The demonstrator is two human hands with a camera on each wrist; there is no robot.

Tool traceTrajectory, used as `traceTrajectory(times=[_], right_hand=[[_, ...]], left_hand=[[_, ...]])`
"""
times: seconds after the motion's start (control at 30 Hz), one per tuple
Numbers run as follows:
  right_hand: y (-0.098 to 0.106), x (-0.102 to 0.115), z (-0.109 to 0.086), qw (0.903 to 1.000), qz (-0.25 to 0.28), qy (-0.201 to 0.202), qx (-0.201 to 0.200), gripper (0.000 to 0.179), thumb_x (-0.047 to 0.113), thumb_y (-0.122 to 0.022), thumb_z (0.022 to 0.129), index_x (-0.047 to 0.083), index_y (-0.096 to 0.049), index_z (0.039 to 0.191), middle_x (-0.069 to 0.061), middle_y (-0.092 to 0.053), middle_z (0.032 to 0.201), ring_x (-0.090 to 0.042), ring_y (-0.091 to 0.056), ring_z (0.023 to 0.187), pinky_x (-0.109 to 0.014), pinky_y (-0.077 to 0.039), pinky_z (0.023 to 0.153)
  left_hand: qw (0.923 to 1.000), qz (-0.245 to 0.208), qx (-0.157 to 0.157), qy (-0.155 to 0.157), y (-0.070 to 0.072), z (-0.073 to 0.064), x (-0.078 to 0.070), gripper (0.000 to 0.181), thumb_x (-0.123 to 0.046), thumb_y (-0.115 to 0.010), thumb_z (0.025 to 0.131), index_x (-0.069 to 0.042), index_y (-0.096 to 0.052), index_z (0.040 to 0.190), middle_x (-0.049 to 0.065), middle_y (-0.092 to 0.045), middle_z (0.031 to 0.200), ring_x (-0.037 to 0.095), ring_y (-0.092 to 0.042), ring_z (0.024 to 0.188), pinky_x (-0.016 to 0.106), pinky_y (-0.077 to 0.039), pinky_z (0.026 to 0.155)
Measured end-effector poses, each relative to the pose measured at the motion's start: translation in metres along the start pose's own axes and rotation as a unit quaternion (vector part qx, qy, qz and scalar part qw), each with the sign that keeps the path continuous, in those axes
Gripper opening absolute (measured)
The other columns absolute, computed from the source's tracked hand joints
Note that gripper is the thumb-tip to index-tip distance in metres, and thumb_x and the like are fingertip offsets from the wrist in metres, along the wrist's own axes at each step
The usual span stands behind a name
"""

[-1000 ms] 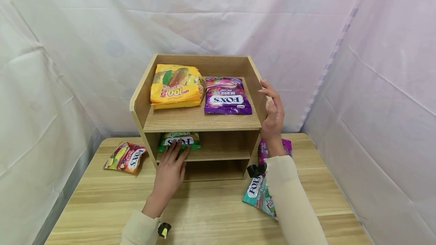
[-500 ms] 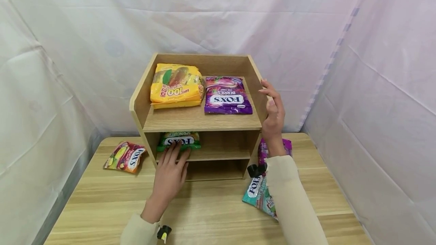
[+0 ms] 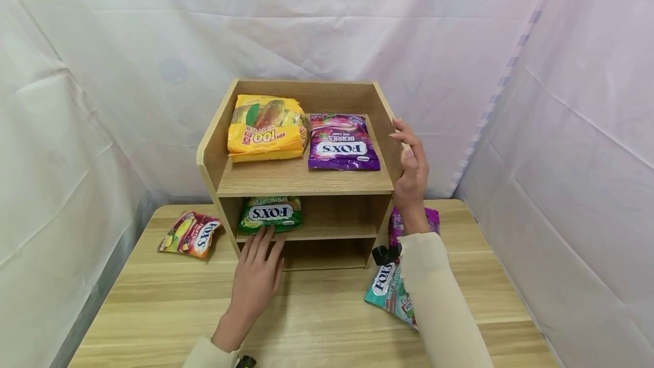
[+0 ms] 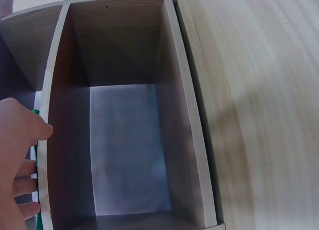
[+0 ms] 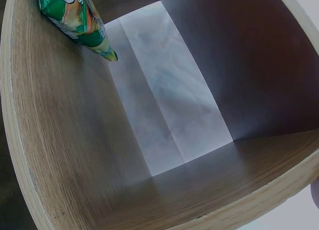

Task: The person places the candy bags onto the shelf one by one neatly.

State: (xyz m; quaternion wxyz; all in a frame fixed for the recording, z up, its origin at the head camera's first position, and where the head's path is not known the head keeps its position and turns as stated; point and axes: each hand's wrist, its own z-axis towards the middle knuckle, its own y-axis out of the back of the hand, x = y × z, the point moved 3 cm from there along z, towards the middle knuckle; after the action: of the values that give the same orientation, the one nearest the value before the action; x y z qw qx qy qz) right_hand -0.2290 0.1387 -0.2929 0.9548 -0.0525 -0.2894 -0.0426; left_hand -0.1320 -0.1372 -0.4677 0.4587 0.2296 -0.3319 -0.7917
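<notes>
The left hand has drawn back to the near edge of the green packet, uncovering its previously overlapped label.

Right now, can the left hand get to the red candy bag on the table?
Probably yes. The red candy bag lies on the table beside the shelf, uncovered, and nothing seems to stand between it and the left hand.
</notes>
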Motion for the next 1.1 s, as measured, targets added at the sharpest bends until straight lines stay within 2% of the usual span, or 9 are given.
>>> traceTrajectory(times=[0.07,0.13,0.27,0.37,0.5,0.77,0.87,1.0,1.1], right_hand=[[0.000,0.000,0.000,1.0000,0.003,0.004,0.000,0.038,0.013,-0.031,0.091,-0.016,-0.049,0.108,-0.033,-0.044,0.134,-0.035,-0.032,0.136,-0.044,-0.020,0.113],[0.000,0.001,0.000,0.9999,0.003,0.010,0.002,0.038,0.012,-0.031,0.091,-0.017,-0.049,0.108,-0.035,-0.043,0.133,-0.036,-0.032,0.136,-0.044,-0.020,0.113],[-0.001,0.002,0.001,0.9997,0.006,0.022,0.004,0.037,0.009,-0.030,0.090,-0.019,-0.048,0.106,-0.039,-0.042,0.131,-0.033,-0.034,0.136,-0.045,-0.020,0.113],[-0.002,0.002,0.001,0.9997,0.007,0.023,0.003,0.037,0.008,-0.029,0.090,-0.019,-0.047,0.106,-0.040,-0.042,0.130,-0.033,-0.034,0.135,-0.045,-0.020,0.113],[0.000,-0.002,0.000,0.9998,0.003,0.021,0.000,0.038,0.010,-0.030,0.090,-0.018,-0.048,0.107,-0.037,-0.043,0.132,-0.032,-0.034,0.135,-0.045,-0.020,0.113],[0.007,-0.029,-0.003,0.9997,-0.007,0.024,-0.002,0.040,0.014,-0.029,0.090,-0.012,-0.053,0.109,-0.026,-0.047,0.136,-0.031,-0.033,0.136,-0.044,-0.020,0.113],[0.007,-0.027,-0.002,0.9997,-0.009,0.024,-0.002,0.040,0.014,-0.029,0.090,-0.012,-0.053,0.109,-0.027,-0.047,0.136,-0.031,-0.033,0.136,-0.044,-0.020,0.113],[0.002,-0.011,-0.001,0.9997,-0.008,0.023,0.002,0.039,0.011,-0.029,0.089,-0.016,-0.050,0.108,-0.033,-0.045,0.134,-0.032,-0.034,0.136,-0.045,-0.020,0.113],[-0.001,-0.002,0.001,0.9997,-0.005,0.022,0.003,0.039,0.010,-0.029,0.089,-0.019,-0.048,0.107,-0.038,-0.043,0.132,-0.032,-0.035,0.135,-0.045,-0.020,0.113]], left_hand=[[1.0000,-0.005,-0.004,0.001,0.000,-0.001,0.000,0.041,-0.018,-0.054,0.089,-0.001,-0.056,0.127,0.025,-0.046,0.137,0.043,-0.042,0.126,0.058,-0.036,0.100],[0.9999,-0.009,-0.006,0.003,-0.001,-0.003,0.000,0.040,-0.019,-0.050,0.092,0.000,-0.057,0.127,0.024,-0.045,0.139,0.043,-0.040,0.128,0.058,-0.035,0.101],[0.9999,-0.003,-0.003,0.009,-0.001,-0.006,0.000,0.046,-0.030,-0.030,0.103,-0.001,-0.056,0.129,0.022,-0.040,0.144,0.040,-0.036,0.133,0.058,-0.032,0.103],[0.9999,-0.002,-0.005,0.012,-0.001,-0.007,0.000,0.054,-0.034,-0.021,0.104,-0.002,-0.056,0.130,0.021,-0.038,0.146,0.040,-0.033,0.135,0.059,-0.031,0.104],[0.9999,-0.007,-0.006,0.012,-0.001,-0.008,0.001,0.052,-0.033,-0.023,0.104,-0.001,-0.055,0.131,0.022,-0.037,0.147,0.040,-0.033,0.135,0.059,-0.029,0.105],[0.9994,-0.031,0.005,0.014,0.002,-0.013,0.006,0.054,-0.035,-0.022,0.104,-0.002,-0.053,0.134,0.022,-0.037,0.146,0.039,-0.032,0.135,0.057,-0.030,0.106],[0.9987,-0.049,-0.013,0.006,0.005,-0.017,0.006,0.051,-0.033,-0.025,0.104,-0.002,-0.054,0.132,0.022,-0.040,0.144,0.040,-0.036,0.133,0.058,-0.032,0.103],[0.9945,-0.085,-0.060,-0.004,0.009,-0.024,0.007,0.044,-0.028,-0.033,0.103,-0.001,-0.060,0.125,0.022,-0.050,0.135,0.040,-0.046,0.123,0.055,-0.037,0.097],[0.9895,-0.107,-0.097,0.002,0.013,-0.029,0.010,0.038,-0.021,-0.039,0.101,0.000,-0.062,0.121,0.021,-0.056,0.126,0.040,-0.052,0.115,0.051,-0.039,0.094]])
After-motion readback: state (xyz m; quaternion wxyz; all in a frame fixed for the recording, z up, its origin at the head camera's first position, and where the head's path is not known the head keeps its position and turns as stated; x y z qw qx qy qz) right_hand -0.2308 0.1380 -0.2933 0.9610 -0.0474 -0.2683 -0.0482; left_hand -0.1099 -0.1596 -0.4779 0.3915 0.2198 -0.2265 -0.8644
